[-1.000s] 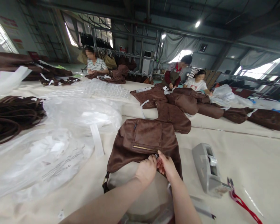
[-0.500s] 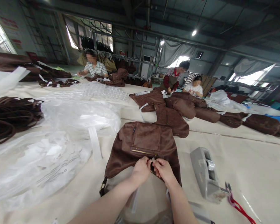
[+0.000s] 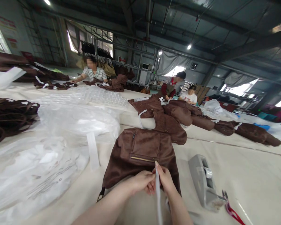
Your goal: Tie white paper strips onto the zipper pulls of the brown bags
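Note:
A brown handbag [image 3: 121, 156] lies flat on the table in front of me, with a brass zip [image 3: 143, 158] across its panel. A narrow white strip [image 3: 158, 200] hangs from the fingertips of my right hand [image 3: 165, 178], which pinches its upper end just below the zip pull. My left hand [image 3: 144, 182] is right beside it, fingers curled together over the bag's lower edge. Whatever the left fingers grip, if anything, is hidden. At the bag's lower left corner a dark strap end with a metal ring [image 3: 100, 195] shows.
To the right stand a grey tape dispenser [image 3: 203, 182] and red-handled snippers [image 3: 231, 209]. Clear plastic bags [image 3: 53, 175] and a white strip [image 3: 93, 150] lie left, near brown straps [image 3: 11, 117]. More brown bags [image 3: 170, 125] lie behind. Several co-workers [image 3: 95, 73] sit or stand across the table.
The white strip has swung upright and now hangs from my right fingers. My hands have moved slightly lower on the bag, and the view has tilted up and shifted right.

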Motion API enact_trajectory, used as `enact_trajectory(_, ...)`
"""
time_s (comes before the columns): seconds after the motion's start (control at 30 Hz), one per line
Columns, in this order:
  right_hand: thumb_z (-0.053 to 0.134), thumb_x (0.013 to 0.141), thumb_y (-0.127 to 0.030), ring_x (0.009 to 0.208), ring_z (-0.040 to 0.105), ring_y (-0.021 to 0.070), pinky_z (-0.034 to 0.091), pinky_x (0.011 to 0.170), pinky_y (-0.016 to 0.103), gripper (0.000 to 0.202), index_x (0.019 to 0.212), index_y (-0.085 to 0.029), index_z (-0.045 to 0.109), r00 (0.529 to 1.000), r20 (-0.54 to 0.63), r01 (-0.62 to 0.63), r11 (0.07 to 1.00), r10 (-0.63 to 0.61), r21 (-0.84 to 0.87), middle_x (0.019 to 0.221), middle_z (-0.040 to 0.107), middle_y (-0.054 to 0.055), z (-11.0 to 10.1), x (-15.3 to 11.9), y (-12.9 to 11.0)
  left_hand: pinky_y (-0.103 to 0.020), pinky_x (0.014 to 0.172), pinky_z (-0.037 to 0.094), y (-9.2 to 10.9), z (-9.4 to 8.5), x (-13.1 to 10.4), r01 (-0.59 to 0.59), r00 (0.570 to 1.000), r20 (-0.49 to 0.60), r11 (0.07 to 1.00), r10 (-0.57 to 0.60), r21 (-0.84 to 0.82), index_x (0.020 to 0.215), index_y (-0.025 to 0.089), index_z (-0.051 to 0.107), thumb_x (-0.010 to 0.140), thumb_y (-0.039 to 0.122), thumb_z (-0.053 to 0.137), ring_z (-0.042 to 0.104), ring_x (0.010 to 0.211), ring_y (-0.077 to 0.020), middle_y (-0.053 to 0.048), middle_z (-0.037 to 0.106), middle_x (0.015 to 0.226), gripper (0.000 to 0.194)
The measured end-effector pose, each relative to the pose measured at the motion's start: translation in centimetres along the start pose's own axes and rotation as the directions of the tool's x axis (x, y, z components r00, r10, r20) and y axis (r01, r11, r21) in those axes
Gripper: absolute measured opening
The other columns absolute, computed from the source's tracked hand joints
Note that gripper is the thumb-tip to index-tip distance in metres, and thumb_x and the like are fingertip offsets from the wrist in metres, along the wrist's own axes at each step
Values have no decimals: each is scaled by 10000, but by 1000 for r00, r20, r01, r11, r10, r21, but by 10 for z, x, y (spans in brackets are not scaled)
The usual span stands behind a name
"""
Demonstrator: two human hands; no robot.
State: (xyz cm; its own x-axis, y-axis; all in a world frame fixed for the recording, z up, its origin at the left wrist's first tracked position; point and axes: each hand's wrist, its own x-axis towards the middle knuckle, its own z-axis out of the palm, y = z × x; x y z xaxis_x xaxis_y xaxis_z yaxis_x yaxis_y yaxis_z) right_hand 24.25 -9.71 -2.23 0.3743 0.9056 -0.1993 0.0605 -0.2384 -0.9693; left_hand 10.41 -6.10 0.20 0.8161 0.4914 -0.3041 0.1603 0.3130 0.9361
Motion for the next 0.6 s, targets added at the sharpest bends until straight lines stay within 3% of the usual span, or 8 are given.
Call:
enact_trajectory(0.1,519,717,-710,381,467,111,349,375,227,558,695,-158,602,994,-93,68,997,-66,27,495,546,-6,-24,-8,-9,-280,588,458,21,-14,-27,-119,984,-109,978,139,173,753,124,597,740,695,444,571,590,-138,-58,627,696,591)
enact_trajectory(0.2,535,733,-660,507,561,161,431,485,261,495,737,-173,616,940,-300,123,982,-162,-147,599,620,31,-70,-11,-17,-276,655,481,47,-59,-60,-264,919,-213,919,332,293,848,126,615,808,626,443,595,697,-149,-68,644,797,530)
enact_trajectory(0.27,589,710,-612,704,635,222,482,650,303,434,774,-186,639,889,-404,68,934,-216,-350,741,681,65,-100,-7,-20,-272,613,484,54,-99,-74,-251,851,-390,925,351,285,846,128,598,818,627,408,587,648,-148,-57,631,746,534)
enact_trajectory(0.33,648,662,-579,877,644,278,481,787,351,412,814,-196,660,887,-429,-50,891,-168,-451,846,707,85,-117,0,-19,-296,624,498,45,-137,-76,-211,738,-567,923,366,321,852,135,586,818,617,380,597,667,-167,-64,632,766,525)
enact_trajectory(0.43,675,641,-572,965,643,294,487,855,375,474,906,-178,676,947,-312,-167,945,75,-281,893,723,96,-110,11,-12,-384,869,482,16,-172,-61,-100,573,-678,860,461,501,886,162,599,800,562,391,611,925,-234,-92,650,925,459)
enact_trajectory(0.5,689,652,-557,982,649,278,492,879,364,541,998,-143,664,965,-169,-210,977,199,-48,928,726,103,-90,14,-11,-405,998,410,0,-181,-47,-60,513,-673,805,533,591,961,173,598,786,523,406,582,1035,-240,-93,634,1025,436)
enact_trajectory(0.6,725,651,-504,991,654,274,493,897,371,572,1051,-101,648,952,40,-304,917,304,260,955,725,128,-57,8,-23,-388,1071,355,-12,-187,-35,-87,430,-695,792,576,604,1054,145,580,763,534,407,542,1132,-237,-114,586,1158,515)
